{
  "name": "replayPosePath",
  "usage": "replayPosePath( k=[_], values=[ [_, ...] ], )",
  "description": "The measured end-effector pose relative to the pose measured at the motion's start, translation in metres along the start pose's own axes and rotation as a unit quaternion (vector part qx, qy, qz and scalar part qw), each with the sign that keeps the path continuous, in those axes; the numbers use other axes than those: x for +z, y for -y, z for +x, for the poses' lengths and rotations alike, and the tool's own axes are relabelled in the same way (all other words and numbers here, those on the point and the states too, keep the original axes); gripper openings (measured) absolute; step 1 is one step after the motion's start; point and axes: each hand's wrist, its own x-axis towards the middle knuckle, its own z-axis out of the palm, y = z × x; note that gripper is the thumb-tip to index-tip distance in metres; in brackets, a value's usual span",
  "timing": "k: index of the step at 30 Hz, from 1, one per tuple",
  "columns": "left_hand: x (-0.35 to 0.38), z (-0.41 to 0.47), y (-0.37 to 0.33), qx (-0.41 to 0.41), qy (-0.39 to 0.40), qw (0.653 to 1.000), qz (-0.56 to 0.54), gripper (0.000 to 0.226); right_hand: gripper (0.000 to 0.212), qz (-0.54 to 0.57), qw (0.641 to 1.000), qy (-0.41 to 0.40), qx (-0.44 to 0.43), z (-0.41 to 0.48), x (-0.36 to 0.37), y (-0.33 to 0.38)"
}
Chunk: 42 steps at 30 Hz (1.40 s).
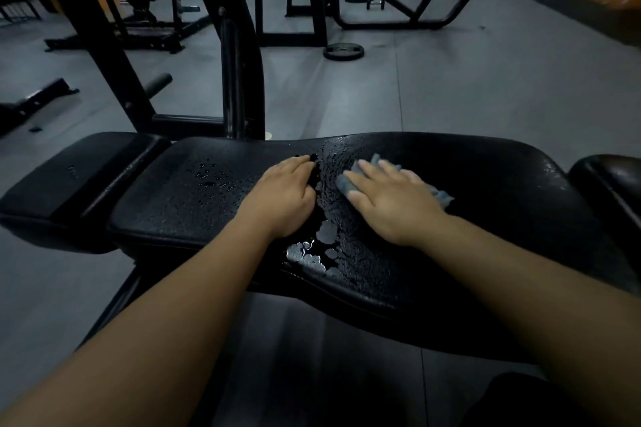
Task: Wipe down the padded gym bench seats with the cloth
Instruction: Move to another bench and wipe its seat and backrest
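3 black pads in a row. Small end pad on the left has a few droplets only. The long middle pad is the working surface. A third pad is cut off at the right edge.

Left part of the middle pad: scattered droplets. Centre, near edge: several bigger puddles with a wet, streaky band running up between the hands.

2 hands, both on the middle pad:
- Left hand rests on the surface just left of the wet band. Fingers loosely curled, index straighter, holding nothing.
- Right hand lies palm down on the cloth. Fingers straight, slightly apart, pressing flat, not gripping.

1 cloth, blue-grey and bunched. It's on the middle pad just right of the wet band, mostly under the right hand, poking out past the fingertips and at the right side.

Hands are near each other, not touching.

Behind: black rack upright left of centre, 1 weight plate flat on the grey floor. More machines further back, too dark to count.
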Motion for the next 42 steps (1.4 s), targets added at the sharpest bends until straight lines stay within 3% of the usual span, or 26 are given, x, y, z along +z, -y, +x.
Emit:
replayPosePath(
  k=[2, 6, 9, 12, 16, 18, 20, 23, 28, 31, 34, 39, 42],
  values=[
    [-0.002, -0.001, 0.000, -0.001, 0.004, 1.000, 0.000, 0.068, 0.055, -0.006, 1.000, -0.006, -0.005, -0.004, 0.004, 0.027],
    [-0.002, -0.002, 0.001, 0.004, -0.001, 1.000, 0.004, 0.056, 0.069, 0.025, 0.990, 0.014, -0.138, -0.071, 0.008, 0.030],
    [-0.002, -0.002, 0.001, 0.006, -0.005, 1.000, 0.003, 0.056, 0.076, 0.020, 0.997, 0.018, -0.079, -0.066, 0.002, 0.002],
    [-0.004, -0.002, 0.001, 0.006, -0.007, 1.000, 0.004, 0.055, 0.074, -0.010, 1.000, -0.008, 0.004, -0.046, 0.004, 0.026],
    [-0.004, -0.005, -0.002, 0.007, -0.006, 1.000, 0.005, 0.054, 0.078, 0.008, 0.995, 0.000, -0.103, -0.094, 0.013, 0.054],
    [-0.003, -0.006, -0.001, 0.004, -0.005, 1.000, 0.005, 0.054, 0.080, 0.014, 0.994, 0.030, -0.104, -0.106, 0.009, 0.035],
    [-0.003, -0.006, -0.001, 0.000, -0.005, 1.000, 0.003, 0.054, 0.082, 0.010, 0.999, 0.018, -0.046, -0.085, 0.004, 0.020],
    [-0.004, -0.008, -0.003, -0.001, -0.007, 1.000, -0.004, 0.054, 0.062, 0.001, 0.999, -0.005, 0.043, -0.042, 0.007, 0.038],
    [-0.005, -0.010, -0.002, 0.000, -0.013, 1.000, -0.003, 0.067, 0.077, 0.027, 0.994, 0.006, -0.103, -0.086, 0.013, 0.057],
    [-0.003, -0.007, 0.000, 0.002, -0.004, 1.000, 0.000, 0.055, 0.067, 0.013, 0.999, 0.002, -0.046, -0.058, 0.007, 0.024],
    [-0.015, 0.002, 0.002, 0.015, 0.035, 0.999, 0.021, 0.054, 0.056, -0.016, 0.999, -0.002, 0.039, -0.012, 0.006, 0.035],
    [-0.009, -0.008, 0.019, 0.002, 0.022, 0.997, 0.073, 0.051, 0.073, 0.014, 0.994, 0.008, -0.104, -0.057, 0.012, 0.061],
    [-0.002, -0.007, 0.022, 0.000, 0.017, 0.998, 0.062, 0.051, 0.068, 0.028, 0.998, -0.008, -0.064, -0.029, 0.007, 0.028]
  ],
)
